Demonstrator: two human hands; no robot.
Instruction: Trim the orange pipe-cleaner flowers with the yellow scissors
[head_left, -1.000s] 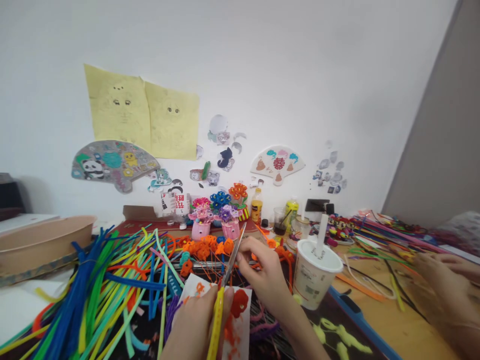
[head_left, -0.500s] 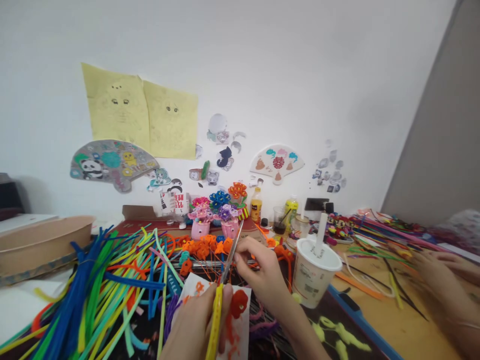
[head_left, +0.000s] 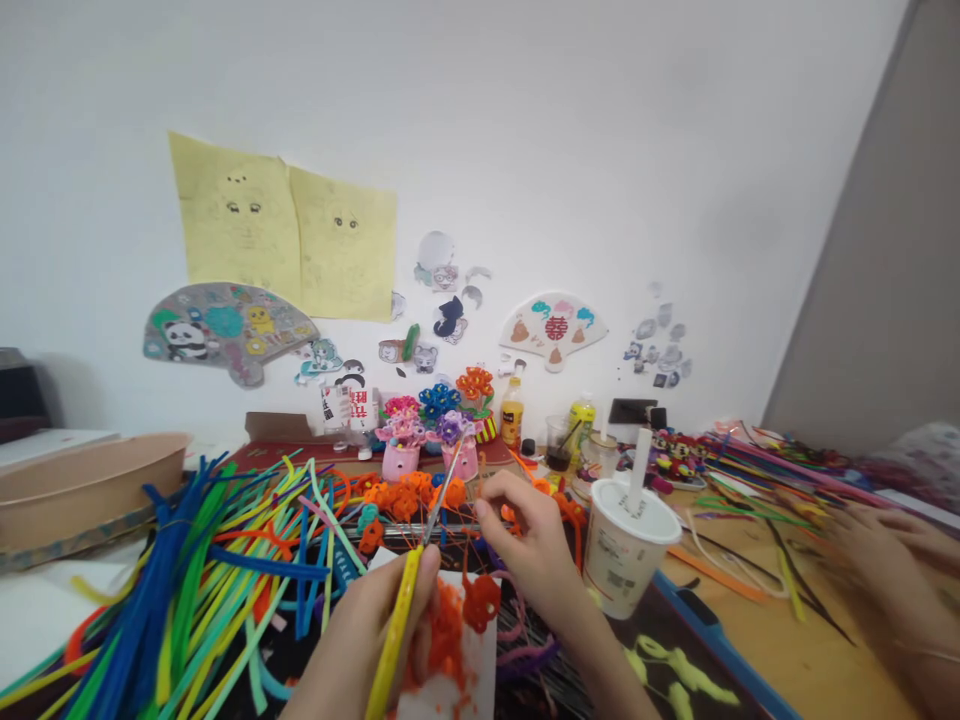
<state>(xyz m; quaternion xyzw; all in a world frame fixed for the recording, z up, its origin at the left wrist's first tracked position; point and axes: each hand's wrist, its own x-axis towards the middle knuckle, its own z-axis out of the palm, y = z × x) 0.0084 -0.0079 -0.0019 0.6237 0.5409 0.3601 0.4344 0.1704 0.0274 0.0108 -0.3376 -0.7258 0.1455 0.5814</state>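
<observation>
My left hand (head_left: 375, 610) is closed around yellow-handled scissors (head_left: 405, 610), seen nearly edge-on, with their thin silver blades pointing up and away. To the right, my right hand (head_left: 529, 530) is curled with thumb and forefinger together near the blades. What those fingertips hold, if anything, is too small to make out. Below the hands, a fuzzy orange pipe-cleaner flower (head_left: 481, 603) shows over a white sheet of paper (head_left: 484, 672) strewn with orange fluff. More orange flowers (head_left: 405, 497) on thin stems lie just beyond.
Loose pipe cleaners (head_left: 202, 590) crowd the left side. A white lidded cup (head_left: 626, 560) with a straw stands right of my right hand. Pink flower pots (head_left: 401, 462) and a yellow-capped bottle (head_left: 512, 412) stand at the back. Another person's hands (head_left: 892, 550) are at far right.
My left hand and the scissors have shifted left and slightly down, away from my right fingertips. My right hand has barely moved. More of the orange fluff on the paper shows.
</observation>
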